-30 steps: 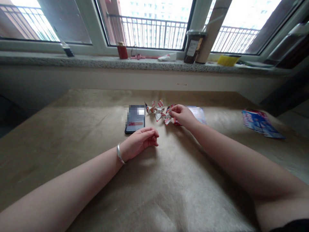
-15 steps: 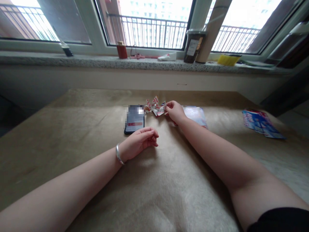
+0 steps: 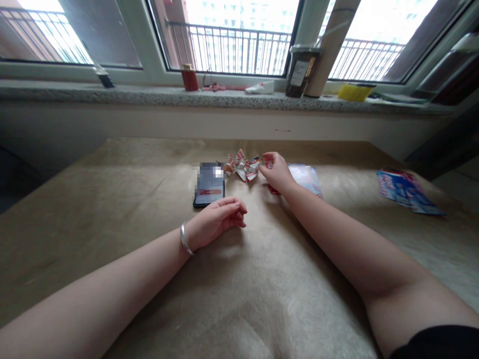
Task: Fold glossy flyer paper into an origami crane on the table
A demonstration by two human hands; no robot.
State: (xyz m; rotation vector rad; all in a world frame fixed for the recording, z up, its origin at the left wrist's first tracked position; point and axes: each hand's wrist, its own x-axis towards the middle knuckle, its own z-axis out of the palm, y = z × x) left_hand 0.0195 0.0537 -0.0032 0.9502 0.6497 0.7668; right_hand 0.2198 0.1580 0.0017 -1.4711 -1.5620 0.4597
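Observation:
My right hand is just right of a spiky cluster of folded white, red and orange paper or wrappers. Its thumb and fingers are apart, and I see nothing held between them. Partly behind this hand lies a flat, glossy pale sheet or packet with red and blue edges. My left hand rests on the table, its fingers loosely curled and holding nothing visible. Just beyond it is a black phone, its screen partly blurred out. The cluster lies to the right of the phone.
Several blue and red printed packets are fanned out on the brown table at the right. Along the stone windowsill stand a red container, a dark lidded jar and a yellow item.
My right hand has opened its pinch and drawn slightly right, off the paper cluster. The cluster now looks more spread at its right side. My left hand has stayed in place.

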